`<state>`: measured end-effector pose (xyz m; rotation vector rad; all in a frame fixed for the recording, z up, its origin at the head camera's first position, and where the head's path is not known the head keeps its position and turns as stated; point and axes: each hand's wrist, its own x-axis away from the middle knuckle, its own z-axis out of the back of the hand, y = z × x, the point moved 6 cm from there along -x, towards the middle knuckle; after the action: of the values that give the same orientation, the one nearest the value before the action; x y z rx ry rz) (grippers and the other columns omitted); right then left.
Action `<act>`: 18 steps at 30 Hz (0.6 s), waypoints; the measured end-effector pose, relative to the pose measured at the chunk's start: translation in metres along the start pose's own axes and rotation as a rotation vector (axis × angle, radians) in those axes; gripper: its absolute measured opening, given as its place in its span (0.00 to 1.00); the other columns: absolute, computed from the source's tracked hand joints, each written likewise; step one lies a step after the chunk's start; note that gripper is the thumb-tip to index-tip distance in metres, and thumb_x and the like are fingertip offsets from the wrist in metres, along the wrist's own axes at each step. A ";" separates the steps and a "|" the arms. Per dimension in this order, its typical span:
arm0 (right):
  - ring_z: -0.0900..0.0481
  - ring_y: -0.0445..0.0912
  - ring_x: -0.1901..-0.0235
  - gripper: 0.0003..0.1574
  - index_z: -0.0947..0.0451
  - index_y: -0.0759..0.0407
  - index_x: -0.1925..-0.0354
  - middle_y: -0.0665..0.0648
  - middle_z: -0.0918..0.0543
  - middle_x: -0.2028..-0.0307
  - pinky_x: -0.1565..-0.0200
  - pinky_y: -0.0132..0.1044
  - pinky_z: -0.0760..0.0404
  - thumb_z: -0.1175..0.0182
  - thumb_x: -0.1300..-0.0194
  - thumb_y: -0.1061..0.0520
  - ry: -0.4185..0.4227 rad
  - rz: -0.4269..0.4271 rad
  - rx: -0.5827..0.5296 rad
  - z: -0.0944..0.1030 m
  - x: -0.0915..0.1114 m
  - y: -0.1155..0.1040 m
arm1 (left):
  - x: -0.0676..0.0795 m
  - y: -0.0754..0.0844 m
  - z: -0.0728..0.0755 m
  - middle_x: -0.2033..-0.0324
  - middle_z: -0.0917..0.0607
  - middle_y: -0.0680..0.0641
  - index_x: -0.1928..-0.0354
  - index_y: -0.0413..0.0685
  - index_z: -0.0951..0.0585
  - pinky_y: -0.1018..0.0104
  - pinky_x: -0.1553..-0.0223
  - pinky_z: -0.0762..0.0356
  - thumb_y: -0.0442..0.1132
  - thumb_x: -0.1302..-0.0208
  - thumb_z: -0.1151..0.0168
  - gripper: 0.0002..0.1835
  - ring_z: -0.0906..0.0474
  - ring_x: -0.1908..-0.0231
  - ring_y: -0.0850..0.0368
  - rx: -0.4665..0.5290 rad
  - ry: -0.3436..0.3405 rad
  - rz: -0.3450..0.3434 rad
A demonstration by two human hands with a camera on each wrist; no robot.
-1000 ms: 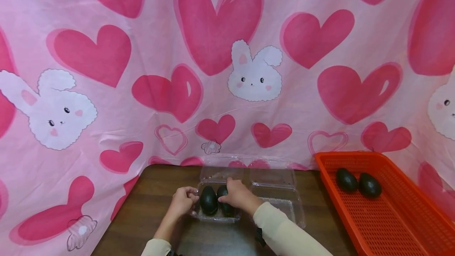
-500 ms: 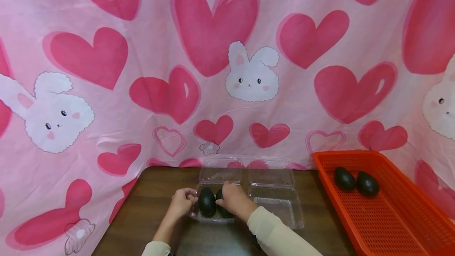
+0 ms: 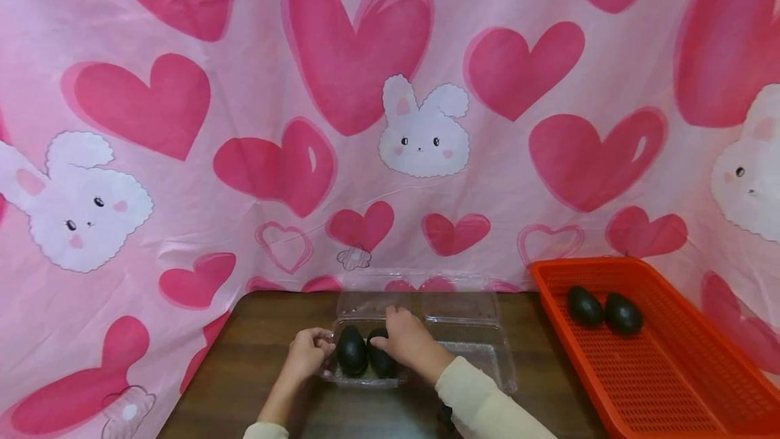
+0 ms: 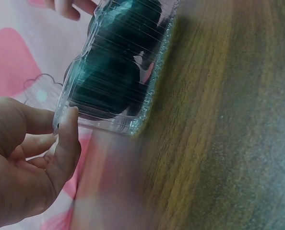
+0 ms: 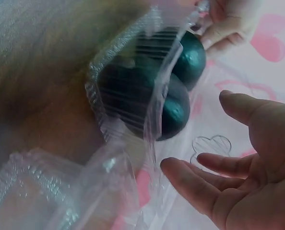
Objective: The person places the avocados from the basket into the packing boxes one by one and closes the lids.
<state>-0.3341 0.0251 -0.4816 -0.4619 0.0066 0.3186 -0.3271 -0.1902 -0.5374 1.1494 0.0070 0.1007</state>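
Note:
Two dark green avocados lie side by side in an open clear plastic clamshell box (image 3: 365,383) on the table. The left avocado (image 3: 351,351) shows whole; the right avocado (image 3: 382,356) is partly hidden behind my right hand (image 3: 413,343). My left hand (image 3: 307,354) pinches the box's left rim between thumb and finger, plain in the left wrist view, where the ribbed box wall (image 4: 142,115) stands before the fruit. In the right wrist view my right hand (image 5: 248,167) has its fingers spread, apart from the nearer avocado (image 5: 176,112).
A second open clamshell box (image 3: 481,358) stands to the right, holding nothing. An orange plastic basket (image 3: 585,385) at the far right has two more avocados (image 3: 604,309) near its back end. A pink heart-patterned cloth (image 3: 420,222) hangs behind the wooden table (image 3: 256,337).
My right hand has let go of the right avocado, and more of that fruit shows now. My left hand keeps its hold on the box rim. The head view has shifted slightly.

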 end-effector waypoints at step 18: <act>0.22 0.66 0.38 0.43 0.36 0.79 0.33 0.77 0.24 0.40 0.35 0.60 0.21 0.33 0.32 0.52 0.051 -0.050 -0.159 0.027 -0.023 0.037 | 0.000 0.001 0.000 0.80 0.24 0.50 0.54 0.29 0.17 0.59 0.85 0.16 0.22 0.39 0.38 0.11 0.27 0.84 0.57 0.010 -0.005 -0.004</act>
<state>-0.3686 0.0615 -0.4719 -0.6270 0.0197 0.2595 -0.3267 -0.1895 -0.5370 1.1599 0.0056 0.0946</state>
